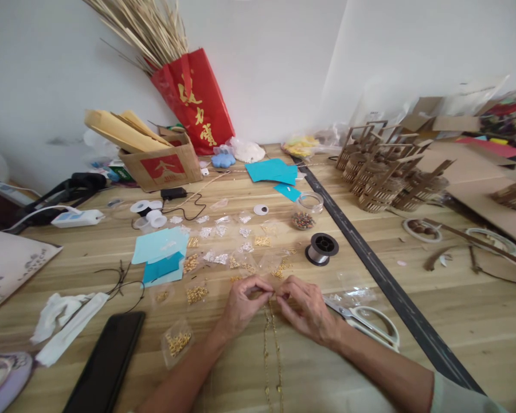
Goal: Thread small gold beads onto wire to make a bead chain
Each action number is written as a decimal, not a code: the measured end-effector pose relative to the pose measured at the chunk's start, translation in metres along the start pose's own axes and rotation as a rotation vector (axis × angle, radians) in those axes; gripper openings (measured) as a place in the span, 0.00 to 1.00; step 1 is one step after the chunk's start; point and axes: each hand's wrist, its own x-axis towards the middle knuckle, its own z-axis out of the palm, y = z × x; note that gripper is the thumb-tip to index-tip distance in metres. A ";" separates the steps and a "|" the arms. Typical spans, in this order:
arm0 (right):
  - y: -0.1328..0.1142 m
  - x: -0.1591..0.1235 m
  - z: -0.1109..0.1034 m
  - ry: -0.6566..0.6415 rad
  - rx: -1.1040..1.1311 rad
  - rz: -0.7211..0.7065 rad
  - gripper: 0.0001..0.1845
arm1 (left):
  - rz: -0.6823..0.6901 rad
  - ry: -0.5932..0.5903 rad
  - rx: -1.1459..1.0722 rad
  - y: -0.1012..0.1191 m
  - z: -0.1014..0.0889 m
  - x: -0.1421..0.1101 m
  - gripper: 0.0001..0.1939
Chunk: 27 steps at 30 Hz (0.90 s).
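Note:
A thin gold chain [266, 347] with small beads or charms hangs in two strands toward the table's near edge. Its upper end is pinched between the fingertips of my left hand [246, 304]. My right hand [305, 307] pinches close beside it, thumb and finger almost meeting those of the left. The small part between the fingertips is too fine to make out. Just beyond the hands lie little bags of gold beads [280, 268]. White-handled scissors [365, 321] rest beside my right wrist, partly behind the forearm.
A spool of wire [322, 250] and a jar of beads [304, 218] stand beyond my right hand. At left are a black phone [105, 364] and blue cards [163, 265]. Woven bamboo baskets [382, 180] crowd the back right; a red bag [195, 103] leans on the wall.

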 end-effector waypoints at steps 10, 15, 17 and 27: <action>0.000 -0.001 0.000 -0.002 -0.013 0.012 0.02 | 0.012 -0.003 -0.017 -0.001 0.001 0.001 0.02; 0.000 -0.001 0.000 -0.001 -0.022 0.007 0.02 | 0.018 0.003 -0.018 -0.001 0.001 0.001 0.04; 0.000 -0.001 0.000 0.003 -0.021 0.005 0.02 | 0.017 0.004 -0.007 -0.001 0.001 0.001 0.05; -0.001 0.000 -0.001 -0.010 0.004 0.000 0.02 | 0.005 0.004 -0.004 0.003 0.001 0.001 0.06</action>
